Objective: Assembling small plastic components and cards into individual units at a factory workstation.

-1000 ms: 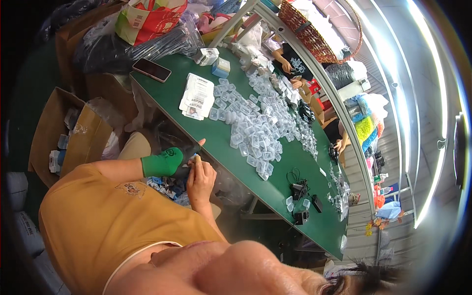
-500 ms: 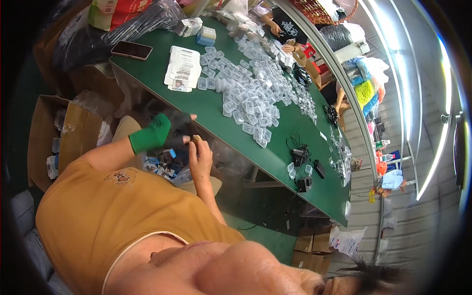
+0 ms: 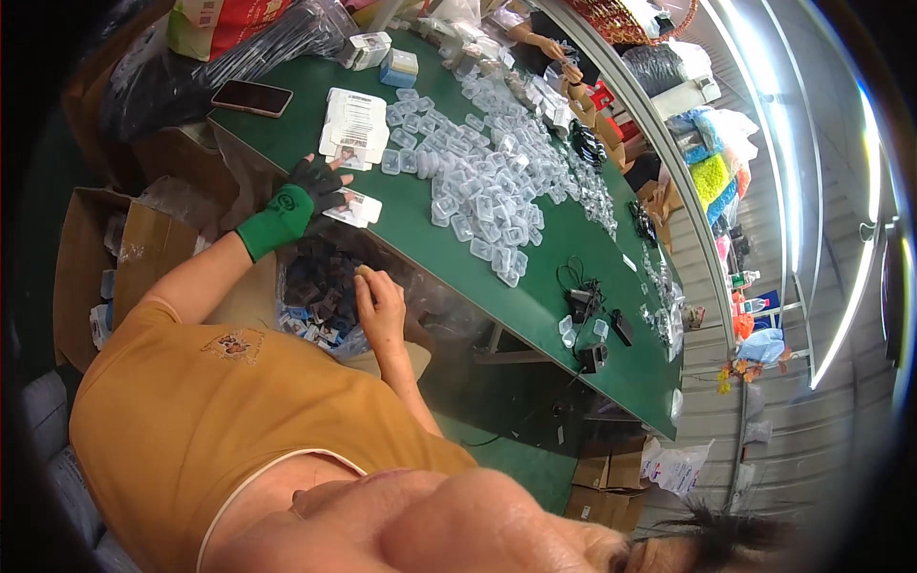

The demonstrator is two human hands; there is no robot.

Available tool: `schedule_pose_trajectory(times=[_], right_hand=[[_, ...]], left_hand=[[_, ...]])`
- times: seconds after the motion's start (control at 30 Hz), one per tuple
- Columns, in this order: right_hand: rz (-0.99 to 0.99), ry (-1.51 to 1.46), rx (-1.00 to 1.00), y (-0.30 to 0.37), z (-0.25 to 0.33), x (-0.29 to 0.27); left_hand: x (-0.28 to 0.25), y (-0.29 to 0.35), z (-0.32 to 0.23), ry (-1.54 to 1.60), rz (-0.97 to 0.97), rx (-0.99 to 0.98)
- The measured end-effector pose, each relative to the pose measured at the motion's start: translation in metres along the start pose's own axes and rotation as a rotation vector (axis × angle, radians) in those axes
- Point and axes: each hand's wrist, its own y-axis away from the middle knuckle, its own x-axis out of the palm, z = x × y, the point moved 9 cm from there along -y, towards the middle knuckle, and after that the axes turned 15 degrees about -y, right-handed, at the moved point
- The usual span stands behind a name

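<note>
- The work looks partly done, as far as one can judge; no finished count can be read from the view.
- A single card, white with a printed picture, lies flat at the edge of the green counter, apart from the flat card stack just beyond it.
- The left hand, in a green and black glove with bare fingertips, has its fingers spread at that card's left end; whether it grips the card there, I cannot tell.
- The right hand is bare and sits off the counter's near edge, fingers curled toward the thumb; I cannot tell whether the tips meet or pinch anything.
- Below the hands, a clear plastic bag holds many small blue, white and dark pieces, jumbled together; whether they are done or waiting is unclear.
- Plenty remains flat or loose: the stack has many cards, and clear plastic cases spread in a heap.
- Past the stack, a blue carton and a white carton already have full box shape.
</note>
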Motion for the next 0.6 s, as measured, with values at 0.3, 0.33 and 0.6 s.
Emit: schedule_pose_trajectory(times=[0.3, 0.33, 0.6], right_hand=[[-0.205, -1.050, 0.553, -0.038, -0.055, 0.014], [-0.208, -1.047, 0.560, -0.039, -0.058, 0.016], [-0.095, -0.718, 0.334, -0.149, -0.055, 0.013]], left_hand=[[-0.024, 0.015, -0.050, -0.063, -0.289, 0.128], [-0.022, 0.013, -0.047, -0.041, -0.260, 0.061], [-0.026, -0.050, 0.000, -0.012, -0.170, 0.034]])
